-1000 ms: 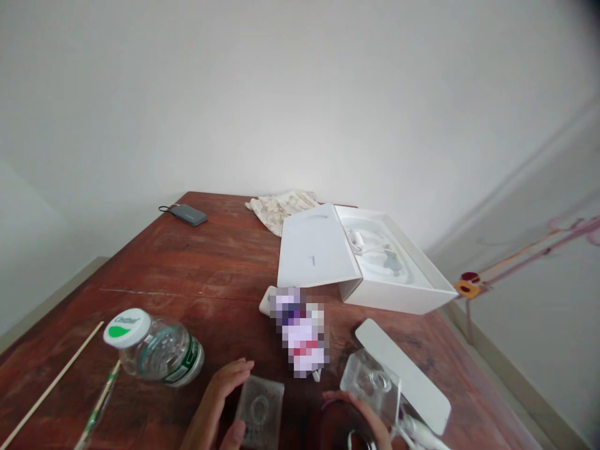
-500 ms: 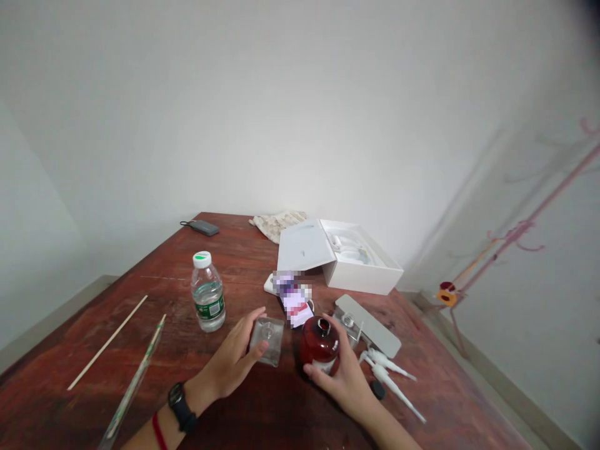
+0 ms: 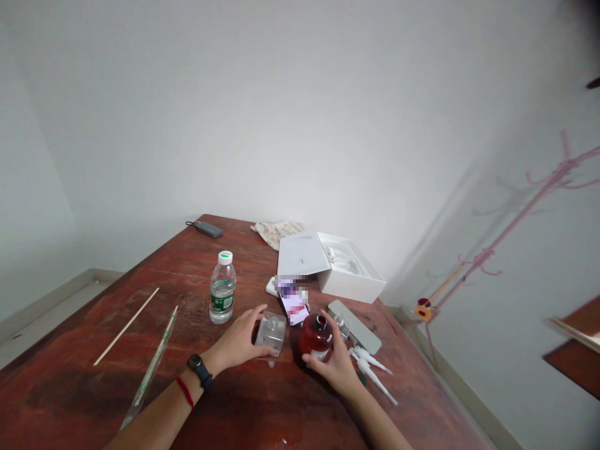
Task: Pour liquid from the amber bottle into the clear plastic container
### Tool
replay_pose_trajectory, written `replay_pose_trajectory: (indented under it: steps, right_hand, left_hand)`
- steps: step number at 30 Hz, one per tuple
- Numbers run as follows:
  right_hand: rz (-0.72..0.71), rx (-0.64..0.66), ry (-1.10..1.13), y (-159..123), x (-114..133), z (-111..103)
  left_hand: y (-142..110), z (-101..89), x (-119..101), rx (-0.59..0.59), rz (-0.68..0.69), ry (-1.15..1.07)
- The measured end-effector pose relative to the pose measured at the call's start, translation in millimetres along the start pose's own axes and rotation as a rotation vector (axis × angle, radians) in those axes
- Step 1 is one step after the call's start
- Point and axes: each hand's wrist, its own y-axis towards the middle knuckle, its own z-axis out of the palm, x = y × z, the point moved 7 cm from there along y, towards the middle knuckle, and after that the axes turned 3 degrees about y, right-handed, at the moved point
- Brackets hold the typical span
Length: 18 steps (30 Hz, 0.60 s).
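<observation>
Head view, down onto a wooden desk (image 3: pixel 70 331). Left hand (image 3: pixel 239 340) curved against the left edge of a clear block (image 3: pixel 270 332), fingers partly closed, thumb near the block's lower edge; firm grip or light touch impossible to tell. Right hand (image 3: pixel 330 369) cupped around the lower side of a dark red bottle (image 3: pixel 316 334), fingers closed on it, bottle upright and just beside the block. Just behind the block, a pixelated packet (image 3: pixel 293 300). Right of the bottle, a pale slab (image 3: pixel 354 326) and, nearer the right hand, white plastic pieces (image 3: pixel 370 375). Left of the left hand, an upright water bottle (image 3: pixel 222 294). Farther back, an open white box (image 3: pixel 351 278), its lid tilted against its left side.
</observation>
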Motion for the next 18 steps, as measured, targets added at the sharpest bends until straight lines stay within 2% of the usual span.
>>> replay_pose_trajectory:
  steps: [7,13,18]
  right_hand:
    - [-0.007,-0.072,-0.052,4.5,26.3,-17.4]
    - [-0.077,0.043,-0.221,18.6,52.8,-27.7]
    - [-0.099,0.112,-0.307,17.8,56.1,-25.9]
  left_hand:
    - [3.4,-3.2,-3.3,-0.019,-0.001,0.002]
    - [3.2,-4.9,-7.0,-0.017,0.023,-0.009]
    - [3.4,-4.0,-11.9,-0.014,0.061,-0.009]
